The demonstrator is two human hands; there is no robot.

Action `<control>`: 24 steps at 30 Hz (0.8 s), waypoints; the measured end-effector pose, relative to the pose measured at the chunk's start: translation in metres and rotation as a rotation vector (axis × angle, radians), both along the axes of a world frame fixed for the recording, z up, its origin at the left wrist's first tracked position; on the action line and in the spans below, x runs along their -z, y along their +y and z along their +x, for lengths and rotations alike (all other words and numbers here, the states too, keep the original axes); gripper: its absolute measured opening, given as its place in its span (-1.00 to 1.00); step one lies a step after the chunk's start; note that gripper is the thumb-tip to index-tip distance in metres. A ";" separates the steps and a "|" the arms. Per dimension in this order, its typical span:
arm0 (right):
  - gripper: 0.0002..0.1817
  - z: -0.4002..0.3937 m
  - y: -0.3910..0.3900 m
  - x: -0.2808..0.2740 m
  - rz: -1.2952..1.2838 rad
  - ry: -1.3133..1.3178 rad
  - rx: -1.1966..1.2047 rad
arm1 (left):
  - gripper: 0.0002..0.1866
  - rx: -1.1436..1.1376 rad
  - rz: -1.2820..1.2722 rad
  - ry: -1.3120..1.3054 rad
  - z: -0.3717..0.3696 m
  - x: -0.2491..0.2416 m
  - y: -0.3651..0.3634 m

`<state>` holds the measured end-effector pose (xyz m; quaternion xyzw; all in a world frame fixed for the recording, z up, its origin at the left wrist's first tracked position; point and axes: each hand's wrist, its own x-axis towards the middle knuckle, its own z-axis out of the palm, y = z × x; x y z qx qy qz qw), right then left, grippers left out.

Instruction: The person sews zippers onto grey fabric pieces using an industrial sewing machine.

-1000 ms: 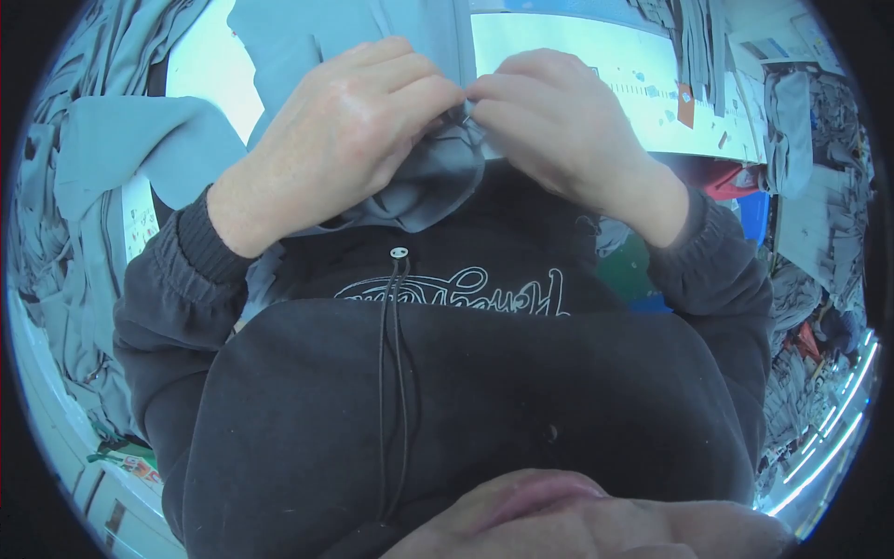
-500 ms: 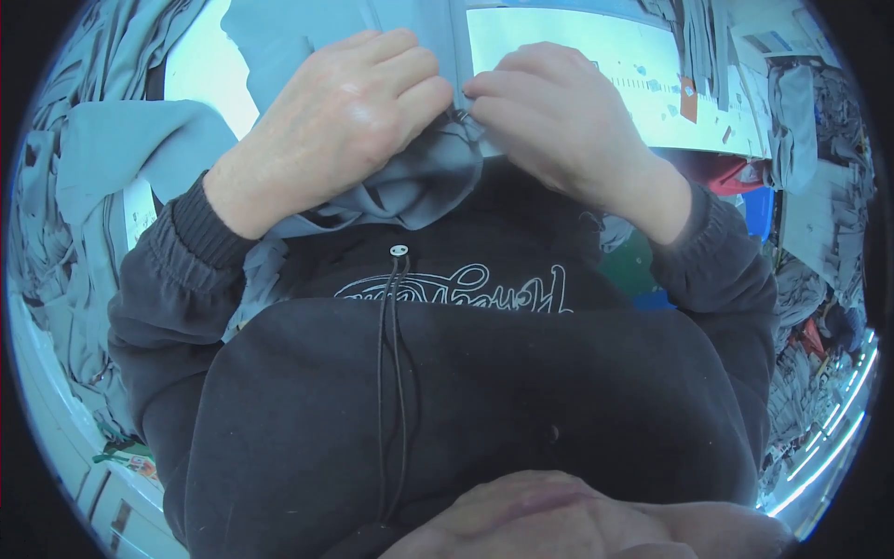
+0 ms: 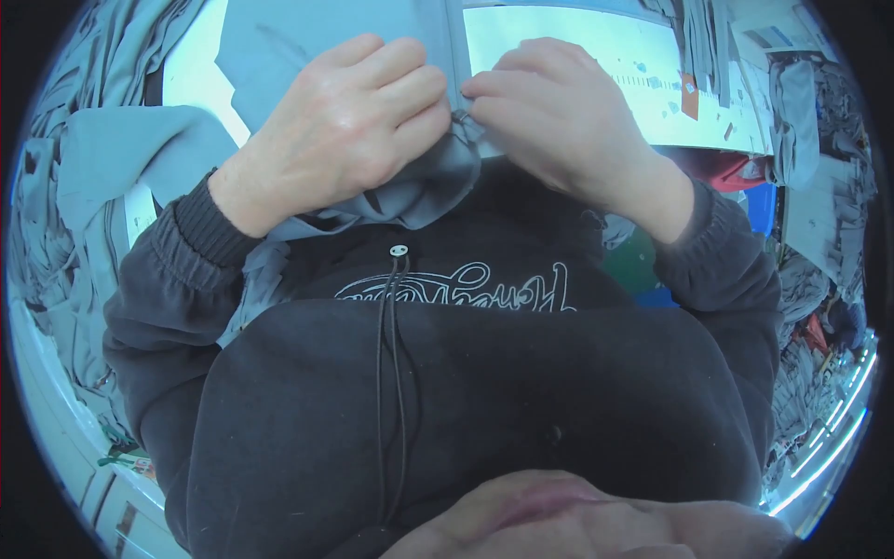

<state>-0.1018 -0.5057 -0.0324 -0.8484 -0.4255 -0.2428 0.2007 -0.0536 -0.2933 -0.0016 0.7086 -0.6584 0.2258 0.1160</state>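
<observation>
A piece of grey-blue fabric (image 3: 279, 65) lies over the white work surface and drapes down over its front edge towards my lap. My left hand (image 3: 358, 121) is closed on the fabric, knuckles up, near the seamed edge. Just right of it, my right hand (image 3: 549, 98) pinches the same edge between thumb and fingers. A small dark bunched spot (image 3: 459, 116) shows on the edge between the two hands; I cannot make out what it is. The fingertips of my left hand are hidden behind its knuckles.
The white table (image 3: 568, 42) carries a printed scale, an orange tag (image 3: 689, 97) and small scraps. Heaps of grey fabric (image 3: 88, 214) hang at the left, with more piles (image 3: 810, 279) at the right. A red item (image 3: 717, 170) sits below the table's right side.
The fabric beyond my left hand has shifted slightly to the left and lies flatter. Both hands stay nearly in place, still on the fabric edge.
</observation>
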 end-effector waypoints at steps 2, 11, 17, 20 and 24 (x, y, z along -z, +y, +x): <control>-0.86 0.000 0.000 0.000 0.000 -0.008 0.006 | -0.70 0.009 -0.045 -0.011 0.000 0.002 0.000; -0.91 0.000 -0.002 -0.002 0.049 0.038 -0.054 | -0.90 -0.055 -0.047 0.168 -0.012 0.002 0.010; -0.92 0.002 -0.001 0.000 0.102 0.030 -0.086 | -0.95 -0.047 -0.062 0.192 -0.011 0.003 0.010; -0.94 0.001 -0.001 0.000 0.092 0.041 -0.078 | -0.93 -0.043 -0.057 0.188 -0.011 0.002 0.011; -0.87 0.001 -0.002 0.003 0.105 0.073 -0.066 | -0.91 -0.041 -0.048 0.197 -0.012 0.002 0.011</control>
